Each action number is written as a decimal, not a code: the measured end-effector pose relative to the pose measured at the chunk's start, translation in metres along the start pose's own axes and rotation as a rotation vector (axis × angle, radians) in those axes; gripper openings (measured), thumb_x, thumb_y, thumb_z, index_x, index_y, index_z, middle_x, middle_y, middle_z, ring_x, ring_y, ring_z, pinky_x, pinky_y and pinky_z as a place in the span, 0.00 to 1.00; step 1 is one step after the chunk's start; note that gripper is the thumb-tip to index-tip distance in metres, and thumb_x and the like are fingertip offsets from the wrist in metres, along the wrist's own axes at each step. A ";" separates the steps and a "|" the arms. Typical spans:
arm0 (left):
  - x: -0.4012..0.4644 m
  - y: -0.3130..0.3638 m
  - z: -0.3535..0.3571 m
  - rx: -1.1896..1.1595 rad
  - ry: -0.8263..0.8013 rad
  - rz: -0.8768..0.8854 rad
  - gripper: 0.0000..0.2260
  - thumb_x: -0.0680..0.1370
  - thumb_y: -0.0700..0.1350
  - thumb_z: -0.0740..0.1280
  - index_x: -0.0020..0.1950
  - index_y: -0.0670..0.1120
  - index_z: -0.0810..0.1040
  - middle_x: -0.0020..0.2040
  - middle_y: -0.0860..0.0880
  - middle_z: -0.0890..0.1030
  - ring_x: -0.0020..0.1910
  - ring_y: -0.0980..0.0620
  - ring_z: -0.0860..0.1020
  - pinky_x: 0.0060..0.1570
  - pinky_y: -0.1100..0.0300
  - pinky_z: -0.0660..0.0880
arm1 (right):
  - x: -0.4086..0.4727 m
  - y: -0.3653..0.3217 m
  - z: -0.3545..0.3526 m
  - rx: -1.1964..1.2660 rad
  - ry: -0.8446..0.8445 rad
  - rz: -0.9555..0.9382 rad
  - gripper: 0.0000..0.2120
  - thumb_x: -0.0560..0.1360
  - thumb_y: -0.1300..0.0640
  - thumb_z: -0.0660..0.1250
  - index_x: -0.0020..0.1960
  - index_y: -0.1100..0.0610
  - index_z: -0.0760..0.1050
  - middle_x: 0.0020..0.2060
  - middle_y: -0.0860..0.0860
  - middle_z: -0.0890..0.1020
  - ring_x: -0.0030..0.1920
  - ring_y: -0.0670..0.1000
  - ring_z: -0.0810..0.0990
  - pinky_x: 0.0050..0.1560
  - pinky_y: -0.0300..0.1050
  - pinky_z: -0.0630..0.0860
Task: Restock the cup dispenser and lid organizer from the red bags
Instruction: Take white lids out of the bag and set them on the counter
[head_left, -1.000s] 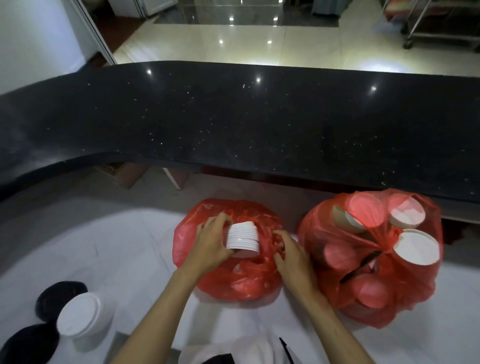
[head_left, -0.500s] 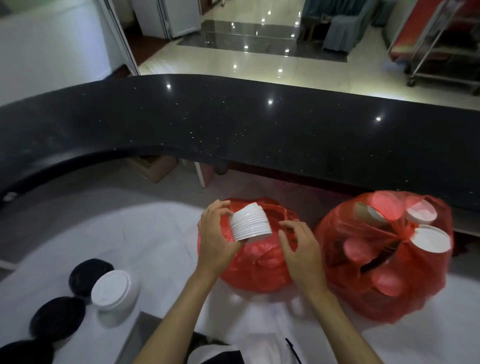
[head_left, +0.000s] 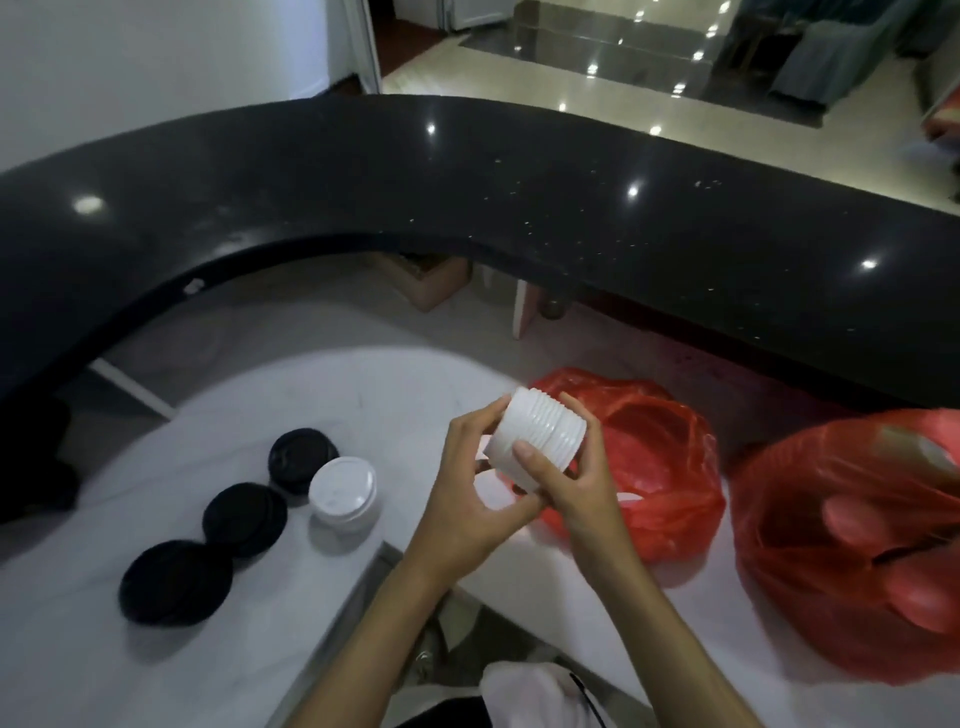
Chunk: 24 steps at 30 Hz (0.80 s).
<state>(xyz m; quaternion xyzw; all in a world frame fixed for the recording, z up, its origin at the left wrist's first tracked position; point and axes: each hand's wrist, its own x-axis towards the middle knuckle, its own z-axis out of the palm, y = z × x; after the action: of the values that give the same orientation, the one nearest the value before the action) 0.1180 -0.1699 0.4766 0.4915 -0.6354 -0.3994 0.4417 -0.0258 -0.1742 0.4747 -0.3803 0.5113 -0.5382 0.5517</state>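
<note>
A curved black counter (head_left: 519, 208) spans the far side of the view, above a white worktop (head_left: 249, 415). Two red bags sit on the worktop at the right: the larger red bag (head_left: 852, 545), partly cut off by the frame edge, shows round shapes through its plastic; the smaller red bag (head_left: 660, 467) lies just beside it, slack, directly behind the hands. On the left of the worktop stand three stacks of black lids (head_left: 244, 519) in a diagonal row, with a white lid stack (head_left: 343, 491) touching the farthest one.

The stack of white lids (head_left: 537, 439) is held clear of the worktop, tilted on its side, between both hands. The left hand (head_left: 467, 493) cups its near-left end, fingers curled round the rim. The right hand (head_left: 576, 483) grips the ribbed side, thumb across the front, fingers wrapped behind.
</note>
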 end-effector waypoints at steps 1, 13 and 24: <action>-0.005 -0.003 -0.013 -0.014 -0.001 -0.018 0.37 0.73 0.46 0.81 0.78 0.57 0.67 0.72 0.58 0.69 0.74 0.52 0.70 0.65 0.60 0.77 | -0.001 0.001 0.004 -0.029 -0.036 0.004 0.39 0.66 0.49 0.81 0.74 0.42 0.70 0.64 0.45 0.80 0.63 0.51 0.82 0.54 0.53 0.85; -0.054 -0.039 -0.155 -0.130 -0.099 -0.247 0.42 0.67 0.49 0.85 0.74 0.67 0.67 0.70 0.61 0.70 0.70 0.58 0.73 0.61 0.58 0.80 | -0.013 0.025 0.092 -0.283 -0.490 0.225 0.39 0.66 0.40 0.79 0.75 0.39 0.70 0.66 0.51 0.79 0.63 0.57 0.81 0.56 0.55 0.84; -0.081 -0.053 -0.225 -0.159 0.017 -0.200 0.32 0.68 0.45 0.85 0.68 0.56 0.77 0.68 0.55 0.74 0.70 0.49 0.75 0.62 0.53 0.81 | -0.018 0.042 0.187 -0.381 -0.670 0.216 0.38 0.66 0.35 0.78 0.73 0.41 0.72 0.65 0.45 0.80 0.64 0.51 0.81 0.57 0.53 0.84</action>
<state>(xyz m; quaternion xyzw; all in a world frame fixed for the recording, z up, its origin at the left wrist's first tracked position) 0.3572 -0.1175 0.4780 0.5194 -0.5458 -0.4864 0.4424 0.1664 -0.1751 0.4723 -0.5744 0.4307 -0.2188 0.6608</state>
